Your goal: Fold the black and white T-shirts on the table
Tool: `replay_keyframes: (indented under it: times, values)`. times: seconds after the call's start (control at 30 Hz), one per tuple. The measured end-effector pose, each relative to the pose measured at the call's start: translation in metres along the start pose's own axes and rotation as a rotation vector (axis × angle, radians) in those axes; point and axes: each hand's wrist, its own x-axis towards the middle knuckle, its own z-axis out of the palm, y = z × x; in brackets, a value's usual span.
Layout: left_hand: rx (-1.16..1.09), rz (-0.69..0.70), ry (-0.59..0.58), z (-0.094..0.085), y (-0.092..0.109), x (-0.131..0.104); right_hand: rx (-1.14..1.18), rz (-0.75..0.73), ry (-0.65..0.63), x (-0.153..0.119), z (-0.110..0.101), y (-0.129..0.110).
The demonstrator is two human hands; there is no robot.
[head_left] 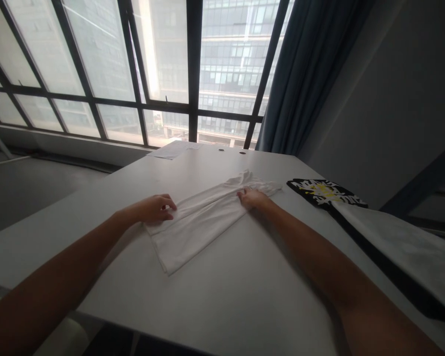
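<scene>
A white garment, folded lengthwise into a long strip, lies slantwise on the white table. Its straight hem end points toward me on the left, while its far right end is bunched and wrinkled. My left hand rests at the left edge of the cloth, thumb and fingers apart with a gap between them. Near the bunched end, my right hand has its fingers curled on the fabric, pinching it. The garment's exact kind is hard to tell in this fold.
The white table has two dark round holes near its far edge. A white sheet lies at the back left. On the right are a black item with white and yellow lettering and a pale cloth. Windows and a dark curtain stand behind.
</scene>
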Motion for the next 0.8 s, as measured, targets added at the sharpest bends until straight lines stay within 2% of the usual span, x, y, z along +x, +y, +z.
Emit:
replay_keyframes:
  times: [0.13,0.27,0.33,0.43,0.5,0.6,0.7,0.8]
  values:
    - [-0.030,0.055,-0.001,0.008,0.002,0.001,-0.080,0.117,0.004,0.030,0.005,-0.011]
    - [-0.027,0.171,0.086,0.023,0.010,0.006,-0.116,0.060,-0.020,0.066,-0.002,-0.008]
    - [-0.036,0.248,0.121,0.030,0.017,0.007,-0.137,0.036,0.070,0.080,-0.005,-0.005]
    - [-0.075,0.334,0.114,0.037,0.029,0.007,-0.153,0.029,0.297,0.086,-0.009,-0.007]
    - [-0.101,0.373,0.094,0.039,0.036,0.006,-0.149,0.015,0.354,0.077,-0.009,-0.014]
    - [-0.097,0.410,0.095,0.044,0.044,0.006,-0.171,-0.047,0.321,0.043,-0.009,-0.028]
    - [-0.065,0.416,0.122,0.051,0.052,0.008,-0.168,-0.172,0.188,-0.008,-0.005,-0.038]
    - [-0.052,0.422,0.144,0.061,0.068,0.009,-0.171,-0.288,0.045,-0.060,0.000,-0.036]
